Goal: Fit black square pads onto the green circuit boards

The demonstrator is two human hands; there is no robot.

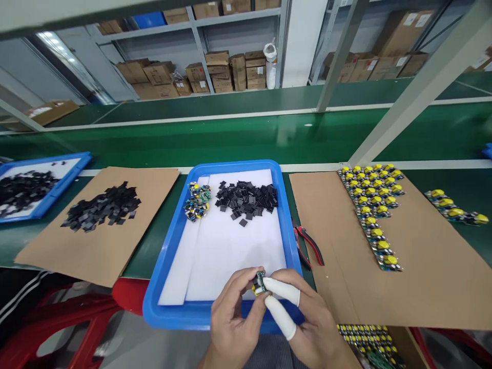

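Over the near edge of a blue tray [289,225], my left hand [235,312] pinches a small circuit board [260,283] with a yellow part on it. My right hand [303,312], with white finger cots on thumb and index finger, grips the same board from the other side. Parts of the board are hidden by the fingertips. Inside the tray, on a white liner, lie a heap of black square pads [248,199] and, to its left, a cluster of similar circuit boards [197,201].
Red-handled pliers [309,246] lie right of the tray. Beyond them, cardboard [326,220] carries rows of yellow-topped boards [371,197]. On the left, another cardboard sheet [88,261] holds more black pads [103,207], beside a second blue tray [65,182]. A slanted post [415,82] rises at the right.
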